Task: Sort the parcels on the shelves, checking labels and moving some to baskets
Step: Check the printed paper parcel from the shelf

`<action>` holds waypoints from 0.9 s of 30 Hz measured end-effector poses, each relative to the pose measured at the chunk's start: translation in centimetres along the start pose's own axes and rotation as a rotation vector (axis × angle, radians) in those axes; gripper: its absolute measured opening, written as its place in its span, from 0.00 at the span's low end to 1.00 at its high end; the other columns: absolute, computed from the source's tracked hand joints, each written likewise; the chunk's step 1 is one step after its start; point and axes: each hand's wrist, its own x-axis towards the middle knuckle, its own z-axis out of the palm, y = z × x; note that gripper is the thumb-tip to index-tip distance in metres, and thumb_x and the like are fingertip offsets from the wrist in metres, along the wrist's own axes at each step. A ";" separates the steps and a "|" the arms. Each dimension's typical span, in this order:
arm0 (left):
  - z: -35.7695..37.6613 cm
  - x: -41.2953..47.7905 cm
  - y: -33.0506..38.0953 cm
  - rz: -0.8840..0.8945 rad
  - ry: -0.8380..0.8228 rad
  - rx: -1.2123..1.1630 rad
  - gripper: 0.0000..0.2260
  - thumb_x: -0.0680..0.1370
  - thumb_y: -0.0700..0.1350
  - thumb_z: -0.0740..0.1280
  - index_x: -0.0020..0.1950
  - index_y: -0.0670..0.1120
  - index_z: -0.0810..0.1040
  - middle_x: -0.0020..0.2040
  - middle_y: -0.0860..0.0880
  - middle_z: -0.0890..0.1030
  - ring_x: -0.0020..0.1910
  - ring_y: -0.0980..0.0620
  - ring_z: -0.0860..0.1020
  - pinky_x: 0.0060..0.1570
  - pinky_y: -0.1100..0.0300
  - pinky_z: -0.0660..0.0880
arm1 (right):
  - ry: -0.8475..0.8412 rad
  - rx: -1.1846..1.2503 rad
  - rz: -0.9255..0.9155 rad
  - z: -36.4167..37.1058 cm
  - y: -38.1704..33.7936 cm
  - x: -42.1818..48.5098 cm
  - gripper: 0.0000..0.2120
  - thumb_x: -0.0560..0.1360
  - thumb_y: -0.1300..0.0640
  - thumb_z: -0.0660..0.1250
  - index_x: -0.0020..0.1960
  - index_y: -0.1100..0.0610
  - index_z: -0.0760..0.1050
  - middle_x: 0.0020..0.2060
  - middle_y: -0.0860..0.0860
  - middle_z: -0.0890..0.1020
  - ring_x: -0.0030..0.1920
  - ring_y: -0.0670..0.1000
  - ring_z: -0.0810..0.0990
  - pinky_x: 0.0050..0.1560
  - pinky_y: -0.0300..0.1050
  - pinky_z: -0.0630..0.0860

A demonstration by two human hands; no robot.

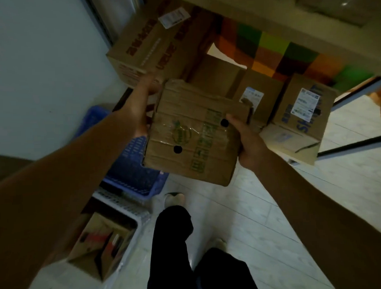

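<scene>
Left hand (138,111) and right hand (247,142) clasp a cardboard box (195,131) by opposite edges, thumbs on top, above open floor (263,206) beside a blue basket (130,168).

Six cardboard boxes by my count: the middle box (191,131), a big box (147,50) far left, a plain box (217,78), a labelled box (259,111) and a blue-print box (292,127) far right, plus a near-left box (102,244). Two baskets: blue basket (134,170), white basket (125,211). Three white shipping labels (174,17) (251,96) (306,104). Two hands: left hand (138,111), right hand (247,142).
</scene>
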 end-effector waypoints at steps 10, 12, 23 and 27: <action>-4.2 -20.3 -2.1 0.103 -0.093 0.113 0.36 0.65 0.66 0.75 0.70 0.57 0.72 0.58 0.53 0.84 0.56 0.51 0.83 0.51 0.50 0.80 | -0.306 -0.218 -0.013 3.5 -2.0 -17.0 0.39 0.61 0.42 0.76 0.69 0.52 0.74 0.59 0.51 0.84 0.58 0.52 0.83 0.55 0.53 0.81; -4.8 -24.2 -2.2 0.142 -0.032 0.169 0.39 0.61 0.56 0.81 0.70 0.57 0.71 0.60 0.51 0.83 0.58 0.48 0.82 0.55 0.47 0.79 | -0.333 -0.241 -0.035 4.2 -1.9 -20.3 0.29 0.66 0.47 0.74 0.66 0.53 0.77 0.55 0.50 0.85 0.53 0.50 0.85 0.49 0.47 0.82; -10.7 -38.4 -3.9 0.245 0.174 0.244 0.46 0.52 0.59 0.85 0.66 0.47 0.75 0.57 0.48 0.83 0.54 0.47 0.83 0.57 0.46 0.79 | -0.248 -0.220 -0.107 8.5 1.6 -35.7 0.18 0.70 0.56 0.77 0.59 0.55 0.80 0.52 0.52 0.85 0.49 0.50 0.85 0.45 0.45 0.82; -11.5 -43.3 -4.3 0.316 0.143 0.256 0.50 0.51 0.66 0.83 0.68 0.47 0.73 0.60 0.46 0.82 0.53 0.48 0.83 0.55 0.48 0.81 | -0.201 -0.300 -0.158 9.5 1.3 -39.9 0.24 0.68 0.52 0.79 0.62 0.55 0.79 0.55 0.54 0.85 0.53 0.54 0.84 0.53 0.51 0.81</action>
